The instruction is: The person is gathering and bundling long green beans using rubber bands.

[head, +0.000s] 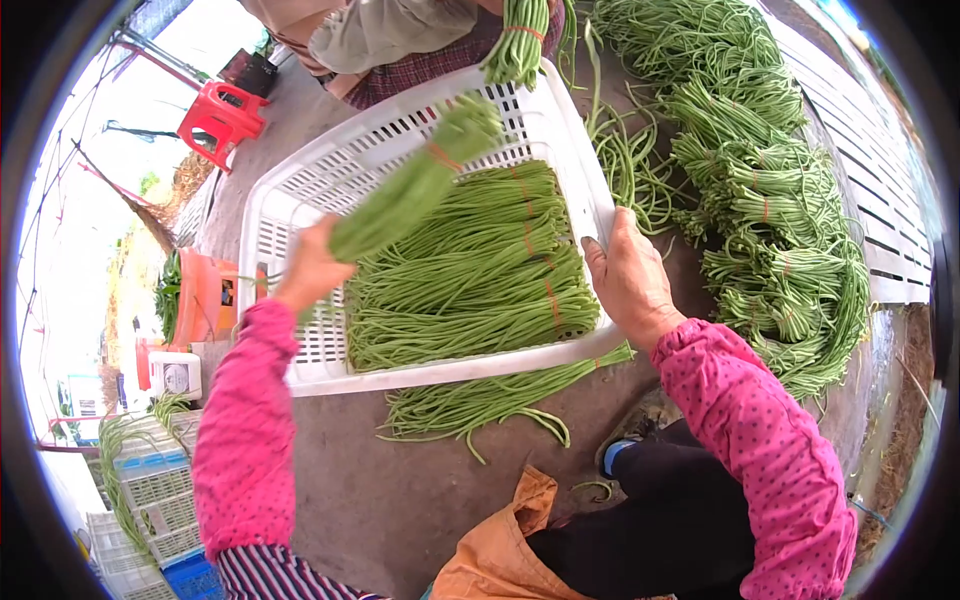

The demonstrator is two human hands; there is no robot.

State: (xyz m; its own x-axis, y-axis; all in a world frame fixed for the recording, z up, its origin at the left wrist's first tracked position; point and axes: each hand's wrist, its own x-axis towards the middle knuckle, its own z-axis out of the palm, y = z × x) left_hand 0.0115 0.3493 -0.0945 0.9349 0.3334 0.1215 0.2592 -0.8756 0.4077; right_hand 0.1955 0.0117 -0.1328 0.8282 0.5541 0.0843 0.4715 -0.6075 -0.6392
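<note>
My left hand [311, 262] grips the lower end of a bundle of yardlong beans [416, 187], tied with an orange band and blurred, held slanting over the left part of a white plastic crate [277, 176]. Inside the crate, several banded bundles of long beans [465, 277] lie side by side, their banded ends towards the right. My right hand [630, 274] holds the crate's right rim, thumb on the inner side and fingers over the outside. Above the crate's far corner hangs another banded bundle [517, 41], near a co-worker.
Long beans [780, 247] are heaped on the right, with loose ones [634, 165] beside the crate. Another bundle [495, 405] lies on the floor in front. A co-worker [420, 37] is beyond the crate. At left stand a red stool [217, 120], an orange bucket [202, 296] and stacked crates [161, 495].
</note>
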